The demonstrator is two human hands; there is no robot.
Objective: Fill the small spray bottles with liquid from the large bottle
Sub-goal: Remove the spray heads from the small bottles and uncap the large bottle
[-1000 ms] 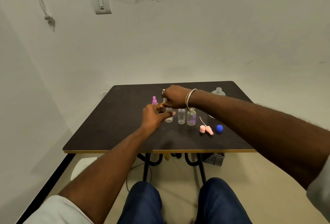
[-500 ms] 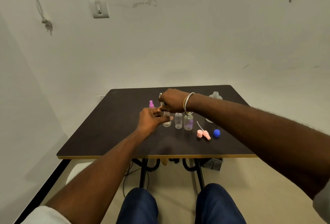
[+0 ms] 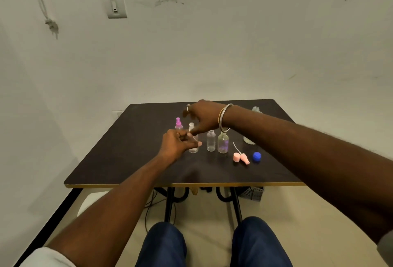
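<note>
Since the earlier frame the right hand [image 3: 204, 117] has lifted off the top of the capped bottle [image 3: 193, 146]. Its fingers now hang loosely spread above the cap, blurred by motion, and only the thumb tip lies near the neck (contact cannot be confirmed).

The left hand [image 3: 177, 143] grips the body of this bottle with fingers curled round it, probably to keep it upright on the table [image 3: 127, 149] while its top is fitted or checked.

Just behind and left of the capped bottle stands a pink-topped bottle [image 3: 178, 123]. Just right of it are a plain open bottle [image 3: 211, 142] and then a purple-tinted open bottle [image 3: 223, 144], their necks apparently left bare for pouring. Farther right lie a pink sprayer [image 3: 241, 157] and a blue cap [image 3: 257, 157], set aside together within reach.

The large bottle [image 3: 255, 109] stands well right of and behind the capped bottle. The right forearm hides most of it, so only its neck and part of its base show. Liquid levels in all the bottles are too faint to read.
</note>
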